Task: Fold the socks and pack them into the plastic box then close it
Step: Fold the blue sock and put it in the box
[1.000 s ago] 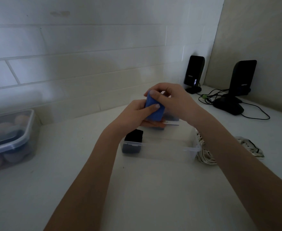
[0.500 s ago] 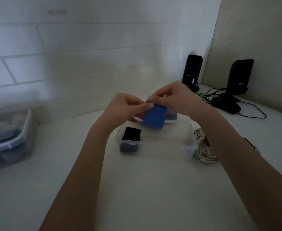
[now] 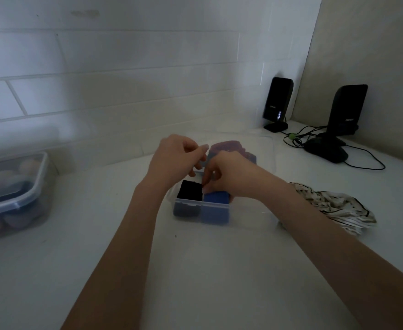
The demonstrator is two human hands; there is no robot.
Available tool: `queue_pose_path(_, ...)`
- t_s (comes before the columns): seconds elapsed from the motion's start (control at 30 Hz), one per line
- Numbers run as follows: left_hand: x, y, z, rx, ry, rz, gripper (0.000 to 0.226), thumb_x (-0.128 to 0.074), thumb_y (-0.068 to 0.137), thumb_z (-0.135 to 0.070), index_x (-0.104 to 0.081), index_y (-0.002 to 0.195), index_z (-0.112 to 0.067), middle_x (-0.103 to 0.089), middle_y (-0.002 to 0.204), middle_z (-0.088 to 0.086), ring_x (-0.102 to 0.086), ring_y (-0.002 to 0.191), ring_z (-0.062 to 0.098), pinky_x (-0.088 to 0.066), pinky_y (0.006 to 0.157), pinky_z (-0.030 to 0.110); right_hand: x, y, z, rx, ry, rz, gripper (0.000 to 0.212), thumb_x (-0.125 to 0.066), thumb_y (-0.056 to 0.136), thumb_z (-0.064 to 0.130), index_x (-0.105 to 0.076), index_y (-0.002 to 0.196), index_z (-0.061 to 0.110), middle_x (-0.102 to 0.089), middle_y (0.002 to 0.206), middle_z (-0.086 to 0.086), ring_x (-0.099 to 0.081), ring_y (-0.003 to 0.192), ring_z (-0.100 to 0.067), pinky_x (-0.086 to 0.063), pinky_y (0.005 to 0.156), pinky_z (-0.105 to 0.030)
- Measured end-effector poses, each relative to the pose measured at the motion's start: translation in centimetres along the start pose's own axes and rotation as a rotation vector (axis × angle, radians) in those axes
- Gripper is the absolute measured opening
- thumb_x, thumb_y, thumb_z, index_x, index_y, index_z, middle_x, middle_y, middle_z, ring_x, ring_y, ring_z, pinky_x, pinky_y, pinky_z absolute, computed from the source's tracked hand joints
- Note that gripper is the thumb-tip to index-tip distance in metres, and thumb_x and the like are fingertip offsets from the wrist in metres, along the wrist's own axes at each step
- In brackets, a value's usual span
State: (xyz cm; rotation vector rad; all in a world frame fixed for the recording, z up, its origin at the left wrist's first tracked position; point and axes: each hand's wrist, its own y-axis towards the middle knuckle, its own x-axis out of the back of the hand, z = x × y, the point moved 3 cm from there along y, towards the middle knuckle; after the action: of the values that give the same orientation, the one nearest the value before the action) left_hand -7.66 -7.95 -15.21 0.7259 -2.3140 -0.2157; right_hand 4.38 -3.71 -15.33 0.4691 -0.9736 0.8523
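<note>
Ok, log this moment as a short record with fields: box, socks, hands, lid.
box: clear plastic box on the white counter, open
black sock: folded, in the box's near left corner
blue sock: folded, beside the black one
right hand: on the blue sock, fingers curled at it
left hand: above the box, holds nothing visible
lid: not on the box

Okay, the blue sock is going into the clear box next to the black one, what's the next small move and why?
Probably let go of the blue sock and draw the right hand out. The sock already sits in the plastic box beside the black sock, low behind the front wall, so it looks seated. The striped sock still lies unfolded to the right of the box, which suggests it comes next.
</note>
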Motion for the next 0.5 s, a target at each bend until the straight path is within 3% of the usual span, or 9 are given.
queue_pose_path(0.1,-0.1,-0.1,0.1,-0.015,0.104,0.050,0.030,-0.060,0.085,-0.034,-0.065,0.057,-0.026,-0.068,0.055,-0.004,-0.065,0.044,0.010,-0.058,0.058,0.030,-0.3,-0.1,0.3,-0.043,0.016,0.028,0.019,-0.069,0.082,0.009,-0.067,0.100,0.004,-0.053,0.088,-0.003,-0.063,0.091,-0.030,-0.059,0.072,-0.043)
queue_pose_path(0.2,-0.1,-0.3,-0.4,-0.034,0.241,0.078,0.035,-0.056,0.086,-0.039,-0.064,0.057,-0.021,-0.068,0.057,-0.002,-0.066,0.046,0.011,-0.059,0.063,0.032,-0.1,-0.1,0.5,-0.044,-0.112,0.016,0.018,-0.063,0.086,0.007,-0.065,0.104,0.003,-0.053,0.092,-0.003,-0.060,0.092,-0.026,-0.055,0.079,-0.031)
queue_pose_path(0.3,-0.1,-0.4,-0.9,-0.052,0.379,0.078,0.036,-0.053,0.086,-0.037,-0.065,0.059,-0.016,-0.070,0.061,0.004,-0.068,0.053,0.017,-0.058,0.066,0.036,-0.2,0.3,0.9,-0.119,-0.260,-0.008,0.010,-0.064,0.085,0.013,-0.060,0.095,0.013,-0.057,0.085,-0.003,-0.057,0.082,-0.021,-0.048,0.071,-0.027)
queue_pose_path(0.37,-0.2,-0.6,-1.2,-0.039,0.405,0.112,0.032,-0.055,0.085,-0.030,-0.057,0.053,-0.024,-0.071,0.062,0.003,-0.069,0.056,0.017,-0.058,0.068,0.036,-0.3,0.2,1.0,-0.160,-0.380,-0.081,0.008,-0.066,0.083,0.015,-0.058,0.085,0.018,-0.051,0.074,-0.001,-0.058,0.082,-0.023,-0.046,0.070,-0.029)
queue_pose_path(0.43,-0.2,-0.8,-1.5,-0.037,0.425,0.143,0.030,-0.055,0.084,-0.026,-0.052,0.055,-0.028,-0.072,0.068,0.004,-0.069,0.062,0.018,-0.058,0.071,0.036,-0.6,-0.1,1.0,-0.113,-0.456,-0.145,0.006,-0.062,0.085,0.017,-0.061,0.090,0.015,-0.061,0.087,-0.004,-0.062,0.093,-0.026,-0.045,0.073,-0.031)
queue_pose_path(0.5,-0.3,-0.8,-1.7,-0.049,0.437,0.175,0.018,-0.055,0.085,-0.022,-0.060,0.067,-0.022,-0.072,0.079,0.008,-0.069,0.070,0.022,-0.058,0.075,0.039,-0.8,-0.3,1.0,-0.073,-0.512,-0.143,0.018,-0.059,0.086,0.017,-0.063,0.104,0.015,-0.064,0.105,-0.008,-0.061,0.100,-0.027,-0.043,0.074,-0.032)
